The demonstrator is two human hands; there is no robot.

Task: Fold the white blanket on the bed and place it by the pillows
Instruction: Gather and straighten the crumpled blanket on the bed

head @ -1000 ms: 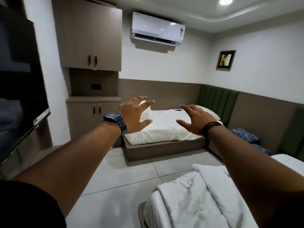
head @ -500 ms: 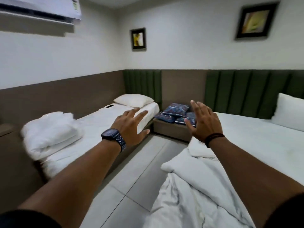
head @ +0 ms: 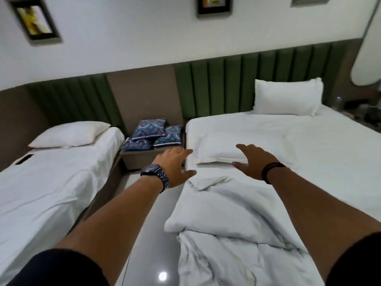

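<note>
The wide bed [head: 329,162] fills the right half of the frame, and the white blanket [head: 226,234] lies crumpled along its near left edge at lower centre, one fold bulging out over the side above the glossy floor [head: 148,234]. The biggest risk, as I judge it, is that the bulk slides off that edge once one end is lifted, since much of its weight already sits at the brink. A second bed [head: 51,193] takes the left of the frame, leaving only a narrow aisle to stand in, which could cramp a full spread of the cloth. Two pillows mark the goal: one upright pillow [head: 286,98] against the green headboard at upper right, one flat pillow [head: 222,149] at centre. A careless drop could knock either askew. The left hand [head: 173,166] and right hand [head: 255,162] both hover with fingers spread, grasping nothing, over the blanket's far end; a grab at random creases rather than corners would likely give a lopsided fold.
</note>
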